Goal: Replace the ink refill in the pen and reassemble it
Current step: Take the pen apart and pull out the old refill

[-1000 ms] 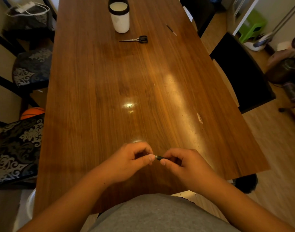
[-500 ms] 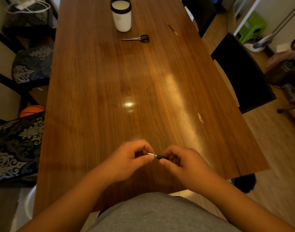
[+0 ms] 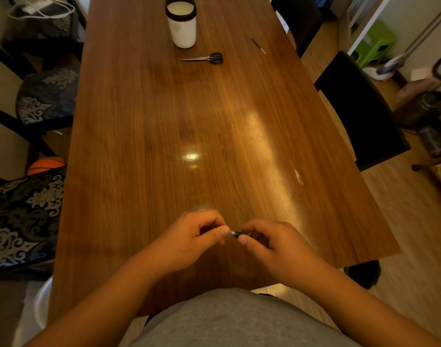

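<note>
Both my hands meet just above the near end of the wooden table point(image 3: 164, 146). A short dark pen point(image 3: 235, 233) shows between them, most of it hidden inside my right hand point(image 3: 272, 244). My left hand point(image 3: 194, 236) pinches the pen's left end with thumb and forefinger, and the silvery tip no longer shows past those fingers. A thin dark stick with a pale end, perhaps an ink refill point(image 3: 257, 45), lies alone at the far right of the table.
A white cup with a black rim point(image 3: 182, 23) stands at the far end, with black-handled scissors point(image 3: 207, 58) just in front of it. Chairs with patterned cushions point(image 3: 27, 216) line the left side; a black chair point(image 3: 357, 113) stands on the right.
My left fingers have closed in over the pen's tip, and the gap between the hands has shrunk. The silvery tip seen earlier is now covered.
</note>
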